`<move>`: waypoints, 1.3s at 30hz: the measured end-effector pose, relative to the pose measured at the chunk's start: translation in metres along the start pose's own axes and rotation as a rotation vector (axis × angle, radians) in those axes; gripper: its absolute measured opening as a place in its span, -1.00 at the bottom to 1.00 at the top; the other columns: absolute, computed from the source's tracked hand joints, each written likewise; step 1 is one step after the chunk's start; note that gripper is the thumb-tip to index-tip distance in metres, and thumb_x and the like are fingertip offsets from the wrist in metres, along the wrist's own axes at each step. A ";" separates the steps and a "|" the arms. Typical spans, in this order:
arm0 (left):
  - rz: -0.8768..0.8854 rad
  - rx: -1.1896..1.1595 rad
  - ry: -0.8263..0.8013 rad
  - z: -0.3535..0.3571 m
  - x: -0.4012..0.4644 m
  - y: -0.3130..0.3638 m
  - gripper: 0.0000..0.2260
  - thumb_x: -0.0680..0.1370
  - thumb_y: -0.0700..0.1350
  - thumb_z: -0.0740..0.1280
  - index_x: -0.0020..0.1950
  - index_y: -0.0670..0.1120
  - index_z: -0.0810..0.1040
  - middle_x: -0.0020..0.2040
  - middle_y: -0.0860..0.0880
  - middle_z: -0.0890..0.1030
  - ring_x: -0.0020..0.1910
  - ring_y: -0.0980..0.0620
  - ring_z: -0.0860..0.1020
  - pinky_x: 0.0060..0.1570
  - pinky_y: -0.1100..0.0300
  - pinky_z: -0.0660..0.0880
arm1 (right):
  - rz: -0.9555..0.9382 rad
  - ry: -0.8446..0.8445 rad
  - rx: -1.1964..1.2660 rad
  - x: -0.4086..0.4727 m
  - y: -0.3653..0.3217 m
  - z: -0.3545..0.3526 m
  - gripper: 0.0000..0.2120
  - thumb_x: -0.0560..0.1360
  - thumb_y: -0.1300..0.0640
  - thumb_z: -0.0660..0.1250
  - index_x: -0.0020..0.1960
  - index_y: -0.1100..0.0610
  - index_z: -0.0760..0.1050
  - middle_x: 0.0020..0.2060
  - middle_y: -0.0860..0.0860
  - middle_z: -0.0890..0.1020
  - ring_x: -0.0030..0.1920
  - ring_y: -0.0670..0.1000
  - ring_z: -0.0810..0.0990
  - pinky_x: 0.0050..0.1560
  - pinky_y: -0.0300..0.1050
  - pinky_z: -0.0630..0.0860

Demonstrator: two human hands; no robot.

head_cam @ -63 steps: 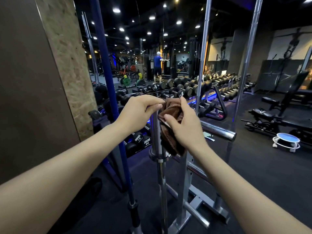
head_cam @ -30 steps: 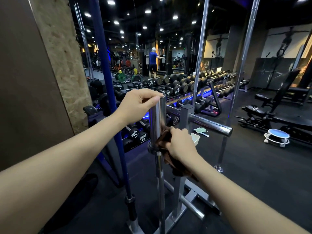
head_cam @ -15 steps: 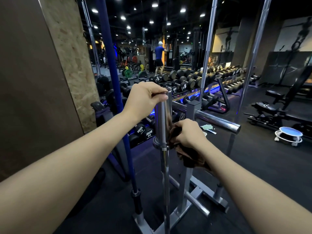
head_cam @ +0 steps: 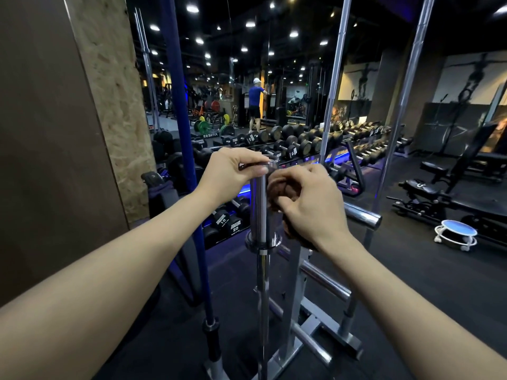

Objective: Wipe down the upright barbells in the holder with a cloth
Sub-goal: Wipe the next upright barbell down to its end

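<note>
Sleeve (head_cam: pixel 260 207) of the chrome barbell stands upright at frame centre, its lower end in the holder (head_cam: pixel 290 349) below. My left hand (head_cam: pixel 233 174) curls its fingers over the sleeve's top, presumably to steady the bar. My right hand (head_cam: pixel 310 201) grips the bunched brown cloth (head_cam: pixel 277 193) against the sleeve's right side, so wiping pressure meets a braced bar.
</note>
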State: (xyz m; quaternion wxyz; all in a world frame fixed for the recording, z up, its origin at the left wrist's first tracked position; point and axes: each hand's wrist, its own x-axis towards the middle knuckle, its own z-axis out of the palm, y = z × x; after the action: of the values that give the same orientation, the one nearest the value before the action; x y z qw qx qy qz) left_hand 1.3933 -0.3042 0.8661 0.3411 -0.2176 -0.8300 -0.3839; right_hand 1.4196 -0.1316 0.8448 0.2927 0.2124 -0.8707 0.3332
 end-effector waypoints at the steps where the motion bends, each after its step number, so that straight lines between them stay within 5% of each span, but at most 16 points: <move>1: 0.002 0.003 0.004 0.001 0.000 0.000 -0.78 0.43 -0.27 0.45 0.07 -0.21 0.65 -0.02 -0.03 0.66 -0.10 0.39 0.56 0.09 0.41 0.45 | -0.011 0.001 0.008 -0.002 -0.002 0.004 -0.65 0.34 0.20 0.40 0.08 -0.06 0.59 0.00 0.04 0.48 0.02 0.12 0.51 0.06 -0.03 0.47; 6: 0.007 0.025 0.010 -0.002 -0.001 -0.004 -0.79 0.45 -0.27 0.43 0.09 -0.20 0.65 -0.02 0.00 0.64 -0.01 0.14 0.58 0.14 0.36 0.46 | -0.024 -0.164 -0.084 -0.029 0.004 0.036 -0.72 0.37 0.19 0.41 0.07 0.07 0.61 0.01 0.04 0.34 0.05 0.18 0.47 0.08 -0.06 0.46; 9: 0.018 0.026 -0.001 -0.001 -0.001 -0.003 -0.79 0.46 -0.26 0.43 0.09 -0.20 0.65 -0.03 0.03 0.63 0.00 0.14 0.58 0.15 0.32 0.47 | -0.015 -0.319 -0.197 -0.036 0.008 0.041 -0.71 0.45 0.13 0.35 0.16 0.03 0.58 -0.01 0.00 0.24 0.09 0.16 0.43 0.06 -0.11 0.41; 14: 0.032 0.008 -0.002 -0.002 0.000 -0.005 -0.79 0.46 -0.27 0.43 0.09 -0.21 0.65 -0.05 0.04 0.62 -0.10 0.38 0.55 0.09 0.42 0.44 | -0.047 -0.484 -0.371 -0.034 0.010 0.041 -0.78 0.49 0.15 0.30 0.13 0.08 0.56 0.10 0.12 0.33 0.10 0.21 0.42 0.02 -0.07 0.40; 16: 0.039 0.015 -0.006 -0.003 0.001 -0.006 -0.79 0.45 -0.26 0.44 0.09 -0.21 0.65 -0.04 0.02 0.63 -0.10 0.33 0.56 0.10 0.40 0.45 | -0.027 -0.529 -0.396 -0.031 0.017 0.040 -0.74 0.50 0.17 0.31 0.17 0.07 0.55 0.13 0.14 0.35 0.13 0.22 0.41 0.05 -0.06 0.40; 25: 0.055 -0.021 -0.021 -0.008 0.000 -0.013 -0.78 0.45 -0.25 0.44 0.10 -0.20 0.64 -0.04 0.08 0.62 -0.03 0.37 0.56 0.14 0.35 0.46 | 0.035 -0.542 -0.402 -0.005 0.048 0.053 -0.58 0.48 0.31 0.24 0.29 0.06 0.51 0.18 0.17 0.39 0.16 0.27 0.40 0.20 0.04 0.43; 33: -0.056 -0.096 -0.204 -0.025 0.001 -0.004 -0.76 0.51 -0.28 0.37 0.17 -0.12 0.59 0.07 -0.02 0.63 0.18 0.25 0.52 0.20 0.39 0.41 | 0.121 -0.555 -0.270 -0.015 0.071 0.069 -0.57 0.42 0.28 0.25 0.21 -0.06 0.57 0.07 0.13 0.49 0.12 0.22 0.52 0.17 -0.02 0.48; 37: -0.053 0.153 -0.115 -0.020 0.005 0.014 -0.74 0.56 0.04 0.31 -0.07 -0.11 0.70 -0.17 -0.03 0.64 -0.14 0.08 0.57 -0.03 0.17 0.51 | 0.072 -0.419 -0.218 -0.011 0.053 0.043 -0.59 0.45 0.26 0.28 0.26 -0.01 0.53 0.16 0.12 0.44 0.18 0.21 0.43 0.23 0.01 0.41; 39: -0.012 0.269 -0.056 -0.008 0.004 0.021 -0.79 0.54 0.03 0.35 -0.02 -0.07 0.69 -0.12 0.00 0.67 -0.13 0.07 0.58 -0.07 0.15 0.50 | 0.036 -0.399 -0.258 -0.010 0.041 0.033 -0.61 0.44 0.24 0.29 0.26 0.07 0.51 0.17 0.12 0.44 0.18 0.21 0.43 0.19 0.00 0.42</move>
State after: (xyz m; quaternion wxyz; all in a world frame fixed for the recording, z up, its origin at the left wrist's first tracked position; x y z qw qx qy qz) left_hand 1.4071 -0.2970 0.8827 0.3416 -0.1756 -0.8845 -0.2647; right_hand 1.3916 -0.1250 0.7997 0.1338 0.2191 -0.9503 0.1758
